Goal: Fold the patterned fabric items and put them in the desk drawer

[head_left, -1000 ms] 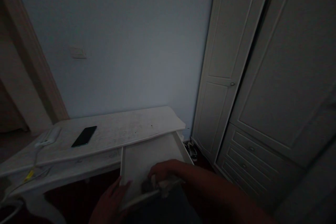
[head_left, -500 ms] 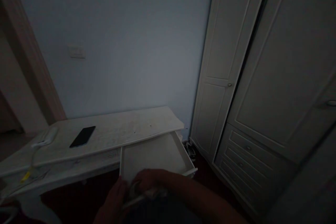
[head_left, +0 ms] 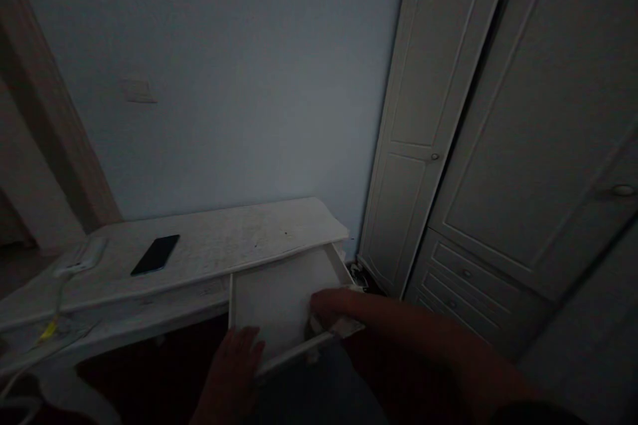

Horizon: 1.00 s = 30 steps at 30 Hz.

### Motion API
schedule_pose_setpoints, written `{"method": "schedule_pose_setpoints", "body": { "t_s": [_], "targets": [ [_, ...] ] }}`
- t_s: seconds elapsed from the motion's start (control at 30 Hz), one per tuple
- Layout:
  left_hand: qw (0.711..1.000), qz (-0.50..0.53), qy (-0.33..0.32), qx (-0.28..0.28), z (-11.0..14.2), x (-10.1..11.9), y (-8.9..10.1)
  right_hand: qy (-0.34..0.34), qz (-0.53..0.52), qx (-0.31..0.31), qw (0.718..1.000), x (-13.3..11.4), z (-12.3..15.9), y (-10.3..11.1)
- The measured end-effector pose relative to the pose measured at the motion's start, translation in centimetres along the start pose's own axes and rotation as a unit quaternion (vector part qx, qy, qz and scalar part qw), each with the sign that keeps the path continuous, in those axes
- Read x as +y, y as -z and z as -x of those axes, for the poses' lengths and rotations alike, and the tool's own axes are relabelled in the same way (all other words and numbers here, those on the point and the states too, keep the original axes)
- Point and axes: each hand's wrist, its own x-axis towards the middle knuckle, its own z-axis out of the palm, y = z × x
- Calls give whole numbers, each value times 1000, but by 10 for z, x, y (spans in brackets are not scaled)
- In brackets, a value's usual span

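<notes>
Gripping a crumpled pale cloth (head_left: 347, 327) in the closed fingers of the right hand (head_left: 329, 305), at the front edge of the pulled-out white drawer (head_left: 274, 299) and toward its right end, too dim to make out each finger. Resting the left hand (head_left: 233, 358) on the drawer's front-left corner, with fingers loosely extended. Having the drawer open below the white worktop (head_left: 234, 232), near the wardrobe (head_left: 478, 146) on the right, and, well away to the left on that worktop, a dark phone (head_left: 155, 255) near a white block (head_left: 82, 256) with a cable (head_left: 60, 295).
</notes>
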Motion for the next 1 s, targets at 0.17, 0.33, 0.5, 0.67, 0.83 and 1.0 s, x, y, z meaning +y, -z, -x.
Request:
{"method": "schedule_pose_setpoints", "body": {
  "t_s": [0.17,0.33,0.5,0.67,0.83,1.0],
  "targets": [
    [999,37,-26,-27,-8,21,-7,-72,135,90,984,26,21,-17],
    [997,39,12,-67,-5,24,5,-60,184,192,962,40,19,-12],
    [995,35,23,-87,-5,29,12,-56,187,265,944,56,4,6],
    [998,47,29,-44,-2,26,-2,-112,159,292,936,58,-24,22],
    [999,42,-13,0,2,11,-24,-149,130,275,941,55,-31,28],
    [999,35,3,17,-1,5,-48,-172,100,204,958,46,-12,19]
  ]
}}
